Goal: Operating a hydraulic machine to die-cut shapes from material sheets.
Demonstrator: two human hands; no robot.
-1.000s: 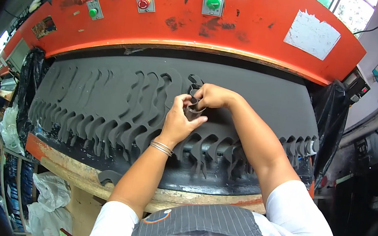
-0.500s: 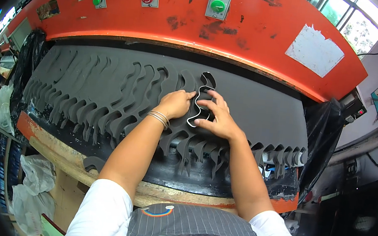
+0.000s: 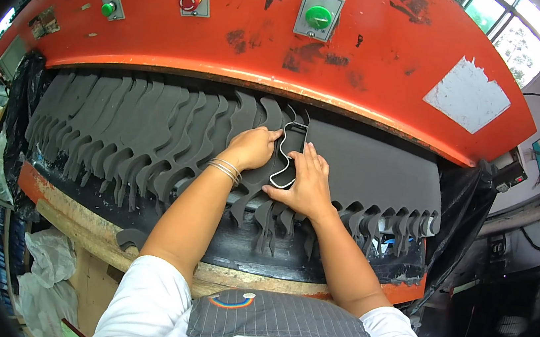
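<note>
A metal-edged cutting die [image 3: 282, 160] with a wavy outline lies on the dark grey foam sheets [image 3: 364, 159], its long side running away from me. My left hand [image 3: 253, 148] is at its left edge, index finger stretched against the rim and the other fingers curled. Along the right side of the die, my right hand [image 3: 308, 185] has its fingers against the edge and its thumb near the close end. Wavy cut foam strips [image 3: 185, 125] cover the sheet's left part, and their scalloped ends hang over the near side.
Across the back runs a red-orange press beam [image 3: 250, 53] carrying a red button [image 3: 190, 1] and green buttons [image 3: 318, 17]. Black plastic [image 3: 462, 204] hangs at the right end. A worn wooden edge [image 3: 96, 232] lies in front, with a loose foam scrap [image 3: 131, 237] on it.
My right hand's fingers have come from above the die to close along its right side. My left hand has stayed at the left rim. The whole view has shifted slightly.
</note>
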